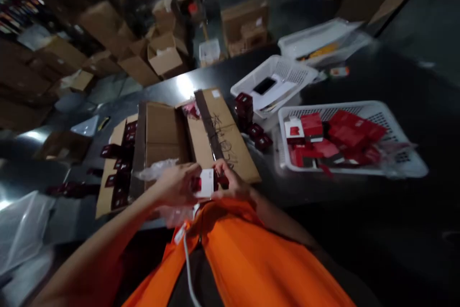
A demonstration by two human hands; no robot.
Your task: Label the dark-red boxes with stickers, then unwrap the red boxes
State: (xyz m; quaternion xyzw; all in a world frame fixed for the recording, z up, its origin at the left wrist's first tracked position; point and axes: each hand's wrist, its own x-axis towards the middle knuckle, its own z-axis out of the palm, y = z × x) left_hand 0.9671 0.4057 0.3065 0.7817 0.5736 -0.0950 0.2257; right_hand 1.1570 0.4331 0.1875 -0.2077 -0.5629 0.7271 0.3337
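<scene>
Close to my body, a small white-and-red box (206,183) is held between both hands. My left hand (177,183) grips its left side with bent fingers. From the right, my right hand (232,181) pinches the other end, where a dark red part shows beside the white face. Crumpled clear plastic (158,170) lies around my left wrist. Just beyond the hands stands an open cardboard carton (163,127), its right flap (230,139) taped and marked with handwriting. Pink-red wrapped items (191,109) show at its far end.
Dark red boxes (120,165) sit on cardboard at left; more are stacked (244,106) right of the carton. A white basket (406,163) holds red and white box pieces. Another white basket (247,79) carries a phone (265,85). Cartons (167,55) stand on the floor beyond the table.
</scene>
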